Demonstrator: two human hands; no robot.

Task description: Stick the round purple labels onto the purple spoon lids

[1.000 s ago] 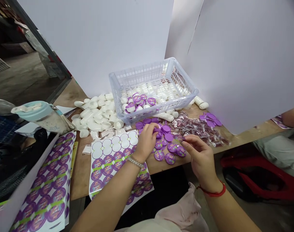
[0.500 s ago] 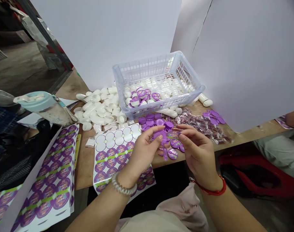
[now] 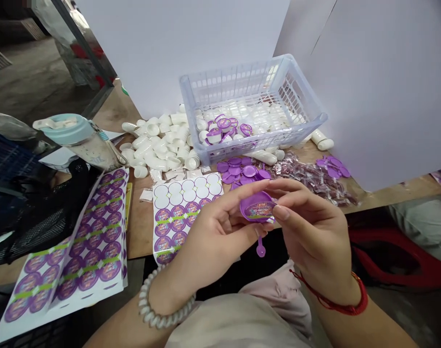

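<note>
My left hand [image 3: 209,237] grips a purple plastic lid [image 3: 250,199] by its rim, with a small spoon-shaped tab [image 3: 260,248] hanging below. A round printed sticker [image 3: 258,210] lies against the lid's face; whether it is stuck down all over I cannot tell. The fingers of my right hand [image 3: 311,232] are closed at the sticker's right edge, the thumb touching it. Just behind my hands is a pile of purple lids [image 3: 235,170]. To the left lies a sticker sheet [image 3: 177,217], its far rows showing bare white circles.
A pale blue plastic basket [image 3: 257,146] holds white cups and purple-lidded pieces. White cups [image 3: 158,140] are heaped on its left. Small sachets [image 3: 307,176] and more purple lids [image 3: 334,166] lie right. A tumbler [image 3: 66,130] and stacked sticker sheets [image 3: 97,237] stand at left.
The sticker in my right hand has come onto the face of the lid in my left. Both hands have moved closer together and nearer to me, and the view has shifted.
</note>
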